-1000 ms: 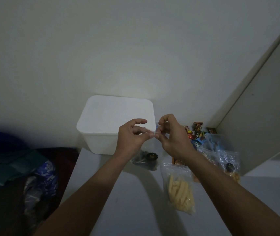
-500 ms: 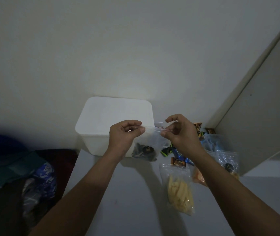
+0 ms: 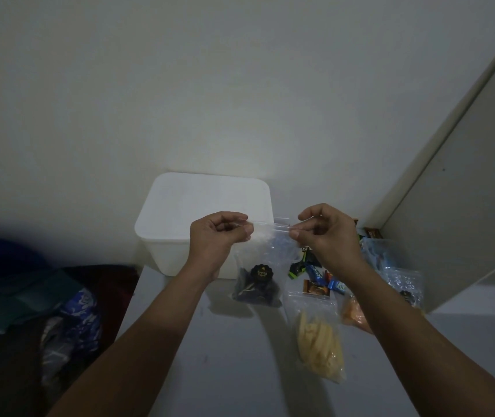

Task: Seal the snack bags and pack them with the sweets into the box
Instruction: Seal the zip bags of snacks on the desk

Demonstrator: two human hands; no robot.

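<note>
A clear zip bag [image 3: 265, 267] with dark snacks and a black round label hangs above the table. My left hand [image 3: 217, 236] pinches the left end of its zip strip and my right hand [image 3: 326, 233] pinches the right end, the strip stretched between them. Behind the bag stands the white box [image 3: 201, 206] with its lid on. A second bag with pale yellow sticks [image 3: 320, 341] lies on the table under my right forearm. Loose wrapped sweets [image 3: 315, 279] lie to the right of the held bag.
An orange snack bag [image 3: 354, 313] and more clear bags [image 3: 402, 279] lie at the right against a white cabinet panel [image 3: 450, 224]. Dark cloth and a blue patterned bag [image 3: 75, 314] sit off the table's left edge. The grey table [image 3: 225, 356] extends towards me.
My hands have slid apart along the zip strip, from pinching together at its middle to holding its two ends. The bag has lifted slightly and hangs more spread out.
</note>
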